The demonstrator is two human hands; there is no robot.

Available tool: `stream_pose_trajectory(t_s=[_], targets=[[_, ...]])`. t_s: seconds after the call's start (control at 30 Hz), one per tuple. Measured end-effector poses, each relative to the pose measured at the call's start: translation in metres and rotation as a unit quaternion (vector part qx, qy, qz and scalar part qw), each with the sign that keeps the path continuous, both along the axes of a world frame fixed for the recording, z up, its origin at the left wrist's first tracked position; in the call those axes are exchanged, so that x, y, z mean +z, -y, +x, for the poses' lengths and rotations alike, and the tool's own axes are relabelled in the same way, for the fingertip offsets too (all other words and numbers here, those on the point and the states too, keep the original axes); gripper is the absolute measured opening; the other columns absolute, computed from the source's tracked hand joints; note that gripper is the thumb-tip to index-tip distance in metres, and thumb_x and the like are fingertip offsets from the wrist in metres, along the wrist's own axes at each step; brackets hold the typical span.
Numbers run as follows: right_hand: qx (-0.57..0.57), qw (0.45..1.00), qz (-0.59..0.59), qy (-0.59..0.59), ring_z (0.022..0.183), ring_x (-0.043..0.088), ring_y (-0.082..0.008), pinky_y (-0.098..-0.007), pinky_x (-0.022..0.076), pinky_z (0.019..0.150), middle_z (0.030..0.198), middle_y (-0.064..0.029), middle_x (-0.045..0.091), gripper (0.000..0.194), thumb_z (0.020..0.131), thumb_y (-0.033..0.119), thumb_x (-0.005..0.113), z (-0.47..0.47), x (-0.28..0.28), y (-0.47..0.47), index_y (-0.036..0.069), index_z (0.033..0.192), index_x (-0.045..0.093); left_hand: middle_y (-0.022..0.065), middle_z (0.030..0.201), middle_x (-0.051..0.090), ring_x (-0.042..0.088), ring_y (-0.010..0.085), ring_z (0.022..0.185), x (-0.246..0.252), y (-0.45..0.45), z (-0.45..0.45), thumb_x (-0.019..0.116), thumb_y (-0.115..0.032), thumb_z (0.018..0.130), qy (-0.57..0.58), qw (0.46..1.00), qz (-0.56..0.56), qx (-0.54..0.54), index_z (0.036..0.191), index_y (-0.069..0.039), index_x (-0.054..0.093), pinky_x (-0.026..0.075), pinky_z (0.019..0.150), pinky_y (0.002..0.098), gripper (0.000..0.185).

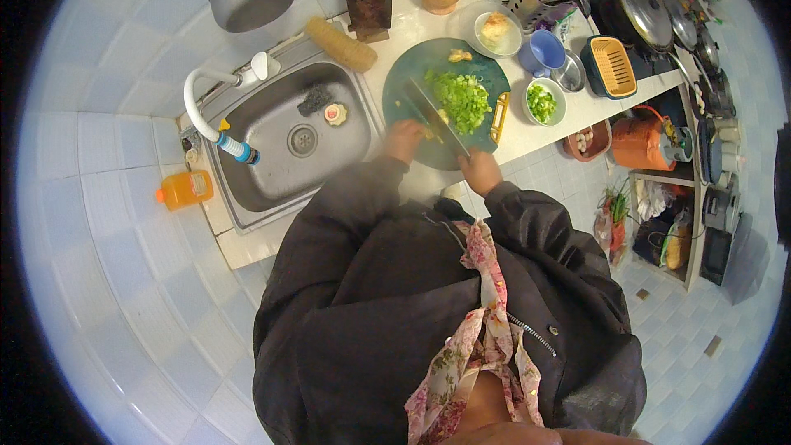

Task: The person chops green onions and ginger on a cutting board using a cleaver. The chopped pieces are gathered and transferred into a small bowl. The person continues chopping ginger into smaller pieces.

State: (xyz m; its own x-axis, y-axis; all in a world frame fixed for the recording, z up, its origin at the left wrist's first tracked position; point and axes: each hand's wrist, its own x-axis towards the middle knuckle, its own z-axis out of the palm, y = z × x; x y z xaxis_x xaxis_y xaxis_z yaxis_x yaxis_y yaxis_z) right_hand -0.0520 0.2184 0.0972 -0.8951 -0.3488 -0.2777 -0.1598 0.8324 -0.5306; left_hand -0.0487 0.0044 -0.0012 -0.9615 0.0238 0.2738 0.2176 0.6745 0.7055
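My right hand (pixel 481 170) grips the handle of a broad kitchen knife (pixel 436 117), its blade slanting up and left over the board. My left hand (pixel 405 139) rests at the near left of the round green cutting board (pixel 401 74), fingertips on a small pale yellow piece (pixel 429 134), likely ginger. Right of the blade lies a heap of chopped green stalks (pixel 460 99). At the board's far side sits a knob of ginger (pixel 460 55). Small yellowish bits lie around the blade. The board has a yellow handle (pixel 500 117).
Left is a steel sink (pixel 272 188) with a white faucet (pixel 198 89). A dried loofah (pixel 341 44) lies along its rim. Right of the board stand a bowl of chopped greens (pixel 546 117), a blue cup (pixel 542 52) and a basket (pixel 609 68). Behind are a glass bowl (pixel 473 15) and a mortar (pixel 441 0).
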Motion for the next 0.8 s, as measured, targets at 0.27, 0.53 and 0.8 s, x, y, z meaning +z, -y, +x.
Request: stream_pose_trajectory(t_s=[0.27, 0.53, 0.8], targets=[[-0.033, 0.999, -0.025, -0.008, 0.072, 0.057, -0.0452, -0.0515, 0.0447, 0.065, 0.072, -0.0272, 0.058, 0.026, 0.082, 0.023, 0.056, 0.007, -0.002, 0.003, -0.003, 0.08, 0.056, 0.0104, 0.09, 0.058, 0.053, 0.0305, 0.086, 0.02, -0.004, -0.007, 0.054, -0.005, 0.074, 0.012, 0.997, -0.079, 0.008, 0.091, -0.008, 0.064, 0.043, 0.078, 0.0403, 0.02], [-0.039, 0.999, 0.01, 0.014, 0.072, 0.058, -0.0443, -0.0524, 0.0454, 0.065, 0.073, -0.0261, 0.059, 0.026, 0.082, 0.024, 0.056, 0.012, -0.011, 0.012, -0.002, 0.081, 0.057, 0.0103, 0.086, 0.057, 0.052, 0.0297, 0.088, 0.006, 0.008, -0.006, 0.05, -0.005, 0.076, 0.039, 0.992, -0.104, -0.064, 0.086, -0.011, 0.065, 0.044, 0.078, 0.0391, 0.019], [-0.05, 0.998, 0.022, -0.01, 0.071, 0.058, -0.0444, -0.0528, 0.0459, 0.064, 0.073, -0.0263, 0.06, 0.025, 0.083, 0.024, 0.054, 0.008, 0.001, 0.01, -0.001, 0.08, 0.056, 0.0095, 0.082, 0.057, 0.053, 0.0313, 0.08, -0.001, 0.003, -0.007, 0.056, -0.005, 0.075, -0.029, 0.997, -0.068, -0.034, 0.079, -0.008, 0.064, 0.043, 0.074, 0.0419, 0.009]])
